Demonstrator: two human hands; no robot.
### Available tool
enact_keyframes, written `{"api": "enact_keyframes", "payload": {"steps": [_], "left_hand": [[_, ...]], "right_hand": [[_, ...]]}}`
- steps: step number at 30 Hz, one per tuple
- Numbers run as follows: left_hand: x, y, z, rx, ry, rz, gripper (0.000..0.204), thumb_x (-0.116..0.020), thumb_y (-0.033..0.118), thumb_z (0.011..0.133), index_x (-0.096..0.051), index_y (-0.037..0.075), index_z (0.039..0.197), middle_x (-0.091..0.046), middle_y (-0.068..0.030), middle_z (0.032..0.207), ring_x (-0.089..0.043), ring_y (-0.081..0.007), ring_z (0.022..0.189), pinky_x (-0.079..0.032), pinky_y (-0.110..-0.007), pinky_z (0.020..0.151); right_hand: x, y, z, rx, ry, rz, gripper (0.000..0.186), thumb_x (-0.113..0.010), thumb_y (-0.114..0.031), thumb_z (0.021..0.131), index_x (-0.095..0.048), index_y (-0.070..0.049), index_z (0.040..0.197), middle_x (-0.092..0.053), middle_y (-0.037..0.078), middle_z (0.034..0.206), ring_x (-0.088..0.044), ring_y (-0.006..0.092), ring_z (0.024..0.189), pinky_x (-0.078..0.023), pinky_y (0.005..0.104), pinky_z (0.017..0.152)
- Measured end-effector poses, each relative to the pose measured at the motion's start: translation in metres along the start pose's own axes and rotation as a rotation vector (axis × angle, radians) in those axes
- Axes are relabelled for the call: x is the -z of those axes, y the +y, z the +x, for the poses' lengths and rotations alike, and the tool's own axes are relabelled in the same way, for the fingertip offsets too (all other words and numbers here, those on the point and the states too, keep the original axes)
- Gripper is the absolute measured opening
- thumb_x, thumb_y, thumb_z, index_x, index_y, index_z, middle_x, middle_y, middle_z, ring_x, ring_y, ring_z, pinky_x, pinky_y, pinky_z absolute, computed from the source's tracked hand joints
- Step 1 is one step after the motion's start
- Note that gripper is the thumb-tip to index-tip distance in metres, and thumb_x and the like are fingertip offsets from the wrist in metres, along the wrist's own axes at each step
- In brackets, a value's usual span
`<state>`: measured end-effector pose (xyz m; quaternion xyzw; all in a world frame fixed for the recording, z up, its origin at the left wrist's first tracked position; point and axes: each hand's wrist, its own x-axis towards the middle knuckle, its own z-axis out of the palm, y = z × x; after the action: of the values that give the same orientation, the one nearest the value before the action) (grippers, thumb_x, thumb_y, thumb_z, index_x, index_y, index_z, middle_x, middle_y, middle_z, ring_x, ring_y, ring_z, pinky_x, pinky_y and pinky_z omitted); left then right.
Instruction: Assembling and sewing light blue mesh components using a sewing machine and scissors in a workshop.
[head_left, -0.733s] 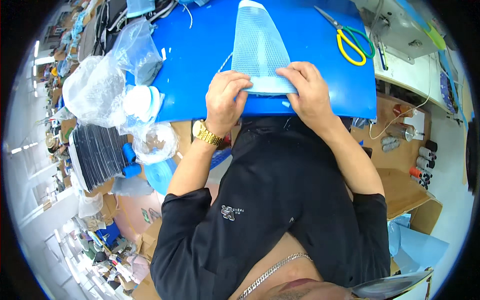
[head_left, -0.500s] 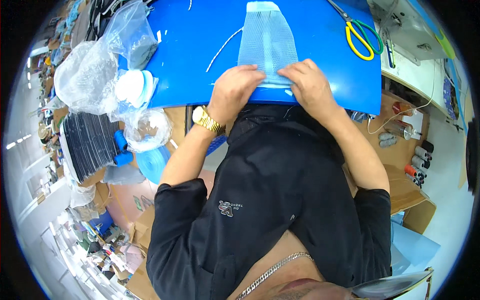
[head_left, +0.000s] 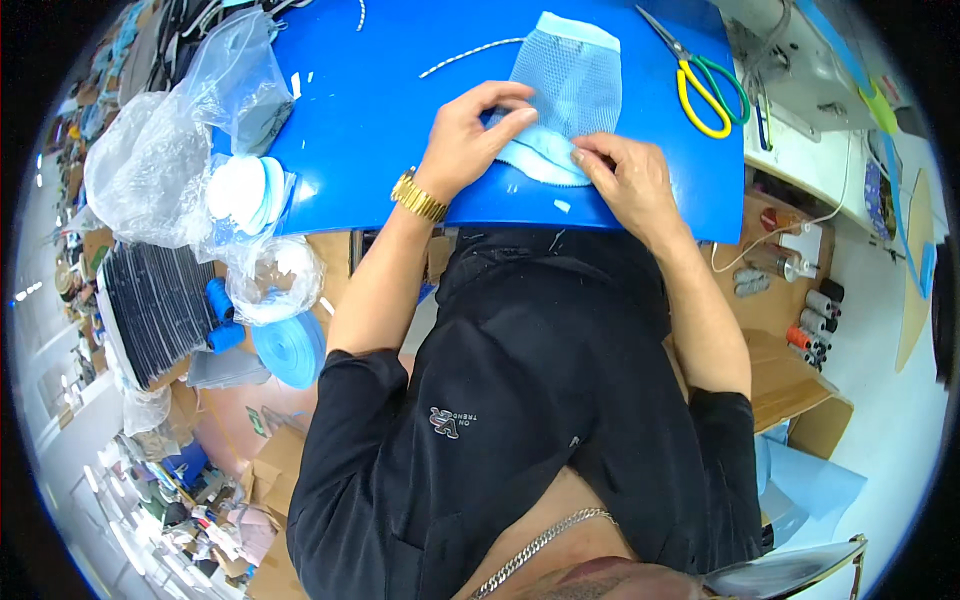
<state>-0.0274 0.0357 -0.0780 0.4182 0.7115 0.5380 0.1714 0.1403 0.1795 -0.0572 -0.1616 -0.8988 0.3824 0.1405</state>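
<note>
A light blue mesh pouch (head_left: 570, 75) lies on the blue tabletop, a paler band at its far end. Its near edge is rolled up and bunched. At the right end of this roll, my right hand (head_left: 632, 182) pinches the fabric between thumb and fingers. My left hand (head_left: 472, 138), with a gold watch at the wrist, hovers at the pouch's left side. Its thumb and forefinger are apart, and no fabric shows gripped between them. A thin white cord (head_left: 470, 56) runs leftward from the pouch's upper left side.
Scissors (head_left: 705, 95) with yellow and green handles lie open to the right, beside a white machine (head_left: 795, 60). At left are clear plastic bags (head_left: 145, 165) and white discs (head_left: 240, 192). Thread spools (head_left: 820, 315) stand lower right. Small scraps dot the blue tabletop (head_left: 370, 130).
The pouch has turned and shifted right, and its near edge has gone from flat to rolled up. My left hand has moved away from the near edge and opened.
</note>
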Motion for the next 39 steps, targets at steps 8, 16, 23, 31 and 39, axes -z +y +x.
{"api": "enact_keyframes", "payload": {"steps": [8,16,23,31,39], "left_hand": [[0.099,-0.012,-0.062,-0.01,0.631,0.302,0.01,-0.07,0.01,0.085,-0.072,0.005,0.094,-0.071,-0.0103,0.091,-0.067,-0.0195,0.084,-0.051,-0.03,0.076],[0.198,-0.026,-0.163,0.21,0.946,0.824,0.015,-0.068,0.017,0.087,-0.071,0.005,0.097,-0.07,-0.0104,0.093,-0.067,-0.022,0.086,-0.051,-0.032,0.074],[0.219,-0.053,-0.155,0.203,0.79,1.04,0.024,-0.071,0.019,0.08,-0.067,0.006,0.1,-0.067,-0.0126,0.104,-0.061,-0.0308,0.1,-0.047,-0.04,0.09],[0.217,-0.075,-0.138,0.325,0.696,1.123,0.024,-0.07,0.021,0.08,-0.067,0.007,0.099,-0.067,-0.0129,0.103,-0.062,-0.0311,0.098,-0.048,-0.04,0.087],[0.232,-0.083,-0.138,0.422,0.791,1.071,0.024,-0.069,0.028,0.082,-0.074,0.006,0.089,-0.07,-0.0158,0.083,-0.068,-0.0315,0.076,-0.053,-0.039,0.07]], "right_hand": [[0.002,0.015,-0.007,-0.118,-0.031,0.051,0.02,-0.065,-0.014,0.088,-0.07,-0.001,0.102,-0.071,0.015,0.088,-0.068,0.0201,0.076,-0.052,0.0313,0.071],[0.0,-0.001,-0.001,-0.106,-0.036,0.0,0.019,-0.067,-0.013,0.087,-0.071,0.0,0.101,-0.069,0.012,0.079,-0.062,0.016,0.069,-0.049,0.0295,0.066],[-0.001,0.001,-0.002,-0.126,-0.021,0.006,0.02,-0.067,-0.015,0.089,-0.071,0.0,0.101,-0.067,0.008,0.08,-0.059,0.0127,0.07,-0.048,0.0263,0.065],[-0.004,-0.004,-0.003,-0.149,-0.004,0.05,0.019,-0.067,-0.013,0.088,-0.071,0.0,0.102,-0.068,0.009,0.077,-0.06,0.0129,0.068,-0.049,0.0272,0.065],[-0.003,-0.001,-0.004,-0.155,-0.002,0.036,0.019,-0.066,-0.013,0.088,-0.071,0.0,0.102,-0.067,0.009,0.076,-0.06,0.0131,0.067,-0.049,0.0278,0.064]]}}
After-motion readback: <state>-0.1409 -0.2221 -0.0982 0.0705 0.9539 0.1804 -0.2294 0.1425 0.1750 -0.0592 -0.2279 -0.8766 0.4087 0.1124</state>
